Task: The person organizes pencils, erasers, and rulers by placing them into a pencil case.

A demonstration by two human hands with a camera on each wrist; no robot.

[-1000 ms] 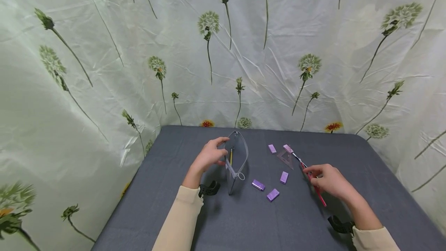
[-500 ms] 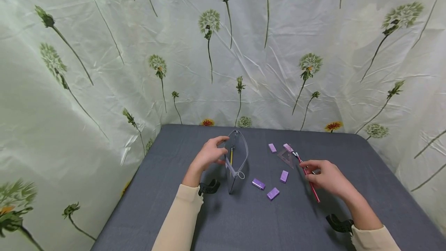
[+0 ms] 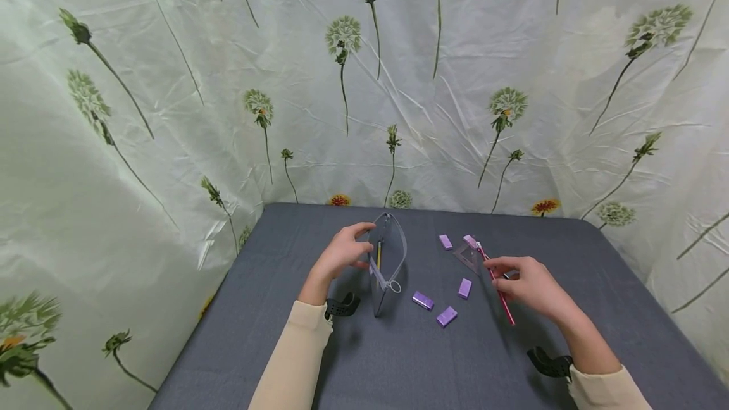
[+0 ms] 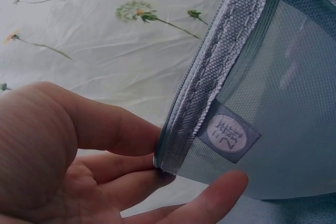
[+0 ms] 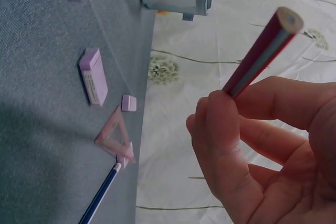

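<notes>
My left hand [image 3: 342, 250] pinches the zip edge of a grey mesh pencil pouch [image 4: 283, 114], which stands with its mouth spread open. A yellow pencil [image 3: 378, 255] shows inside it. Over the right part of the table, my right hand [image 3: 529, 280] holds a red pencil [image 5: 262, 51] with a grey stripe between thumb and fingers. The flat bare end of that pencil points toward the wrist camera. Below, a dark blue pencil [image 5: 100, 195] lies on the table, its tip close to a clear pinkish set square [image 5: 107, 132].
Several small purple eraser-like blocks lie between the hands, among them one near block [image 3: 447, 317] and one back block [image 3: 445, 242]. Another block [image 3: 469, 242] is right at the set square. A flowered curtain [image 3: 342, 112] hangs behind the grey table [image 3: 410, 366].
My right hand has lifted the red pencil and shifted it a little left and away from me, apart from the pencil beside it. My left hand and the pouch have stayed in place.
</notes>
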